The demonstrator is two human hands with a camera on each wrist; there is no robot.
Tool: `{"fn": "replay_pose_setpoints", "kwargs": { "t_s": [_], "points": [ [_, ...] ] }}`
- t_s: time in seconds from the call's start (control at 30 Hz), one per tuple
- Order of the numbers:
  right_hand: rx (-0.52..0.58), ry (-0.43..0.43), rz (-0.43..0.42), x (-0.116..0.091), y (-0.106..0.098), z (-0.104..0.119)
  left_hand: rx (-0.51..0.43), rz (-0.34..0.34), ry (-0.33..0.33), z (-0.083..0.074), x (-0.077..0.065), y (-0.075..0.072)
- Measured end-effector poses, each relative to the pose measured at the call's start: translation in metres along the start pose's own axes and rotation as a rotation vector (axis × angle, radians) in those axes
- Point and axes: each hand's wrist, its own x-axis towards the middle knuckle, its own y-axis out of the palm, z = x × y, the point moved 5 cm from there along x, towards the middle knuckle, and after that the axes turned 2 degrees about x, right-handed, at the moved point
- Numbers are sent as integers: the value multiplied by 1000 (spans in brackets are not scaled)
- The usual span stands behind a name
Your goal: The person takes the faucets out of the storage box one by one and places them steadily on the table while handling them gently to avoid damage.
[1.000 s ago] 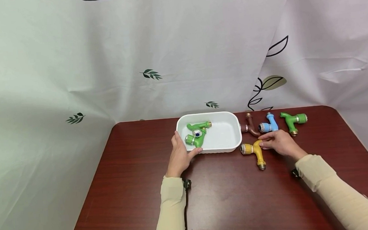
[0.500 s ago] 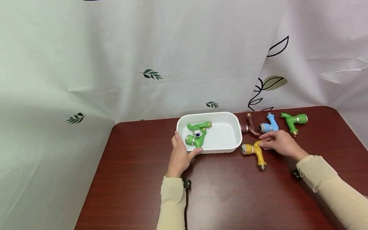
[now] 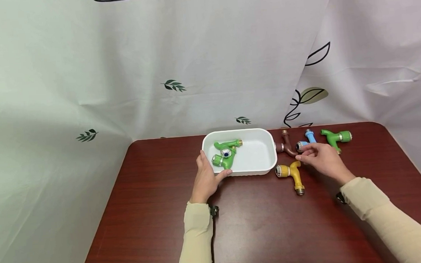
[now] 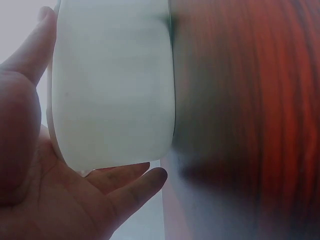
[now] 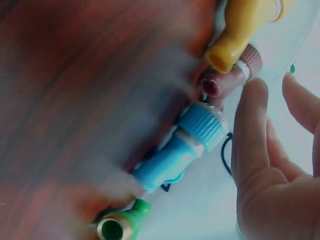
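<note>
My left hand (image 3: 204,180) rests against the near left corner of a white plastic tray (image 3: 257,152), thumb along the front wall and fingers at the left end. In the left wrist view those fingers are straight beside the tray's wall (image 4: 115,90). Two green taps (image 3: 226,158) lie inside the tray. My right hand (image 3: 324,160) hovers over a blue tap (image 3: 310,136), partly hiding it; its thumb and fingertips are apart with nothing between them. Just left of these fingertips a yellow tap (image 3: 295,176) lies on the table.
A brown tap (image 3: 287,145) lies against the tray's right side, its handle end at the wall. Farther right is another green tap (image 3: 335,136), partly behind the right hand. Behind the dark red wooden table (image 3: 259,225) hangs a pale leaf-patterned cloth (image 3: 206,59).
The right hand has lifted off the yellow tap's spout and shifted slightly back, over the blue tap. The yellow tap stays in place. The left hand and tray have not moved.
</note>
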Motion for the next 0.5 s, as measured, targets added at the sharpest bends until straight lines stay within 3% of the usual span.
{"fn": "replay_pose_setpoints", "kwargs": {
  "t_s": [0.33, 0.5],
  "points": [
    [-7, -100, -227, 3, -5, 26, -12, 18, -13, 0, -1, 2],
    [20, -132, -260, 8, -2, 38, -9, 18, -16, 0, -1, 1]
  ]
}}
